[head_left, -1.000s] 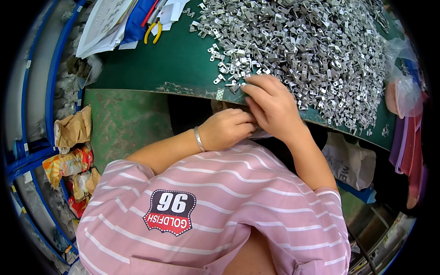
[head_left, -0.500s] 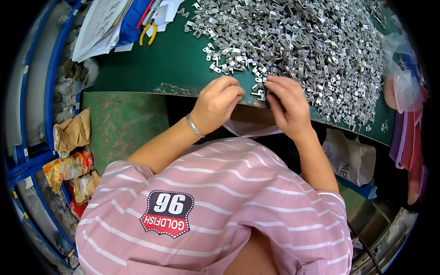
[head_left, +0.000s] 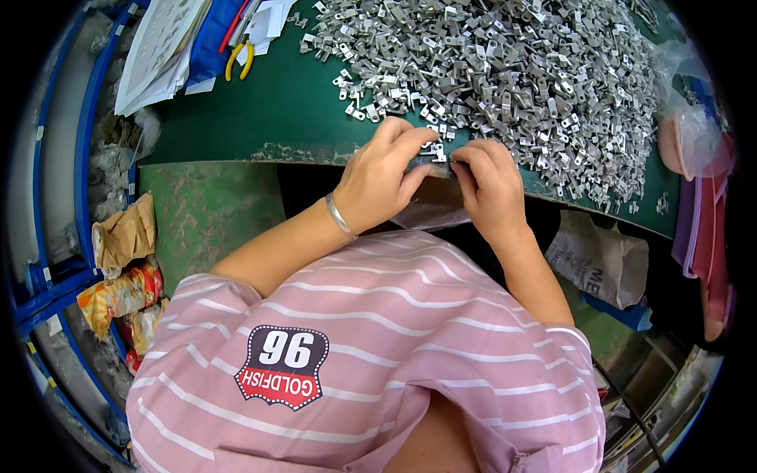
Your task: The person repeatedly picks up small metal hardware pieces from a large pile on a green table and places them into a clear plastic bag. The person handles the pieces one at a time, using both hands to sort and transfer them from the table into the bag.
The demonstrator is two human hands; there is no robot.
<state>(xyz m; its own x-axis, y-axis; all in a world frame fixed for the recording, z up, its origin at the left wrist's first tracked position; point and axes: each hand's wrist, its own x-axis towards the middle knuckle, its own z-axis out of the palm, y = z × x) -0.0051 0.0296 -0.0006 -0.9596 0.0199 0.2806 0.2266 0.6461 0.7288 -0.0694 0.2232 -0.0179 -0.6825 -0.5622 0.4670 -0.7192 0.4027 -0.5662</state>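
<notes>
Lying close to the front edge of the green counter (head_left: 229, 118), a few small metal pieces (head_left: 434, 150) are between the left hand (head_left: 377, 177) and the right hand (head_left: 493, 189). On the left hand, the thumb and forefinger are parted, with their tips just beside these pieces; I see nothing clamped there. On the right hand, the thumb and fingers (head_left: 471, 157) are close together, as in a pinch, but whether they grasp a piece I cannot tell, because the tips hide the place.

In my judgement, the main danger is the edge: a light push toward the near side could make a piece slide over and drop. Below it, a pale sheet-like thing (head_left: 434, 211) shows between the hands, and a fallen piece might miss it and be lost. Another risk is the large heap of similar pieces (head_left: 512, 87) just beyond the fingers: if a knuckle of the right hand knocks it, loose pieces could slide down and mix with the few in front. Thin metal may also slip from a hurried pinch.
</notes>
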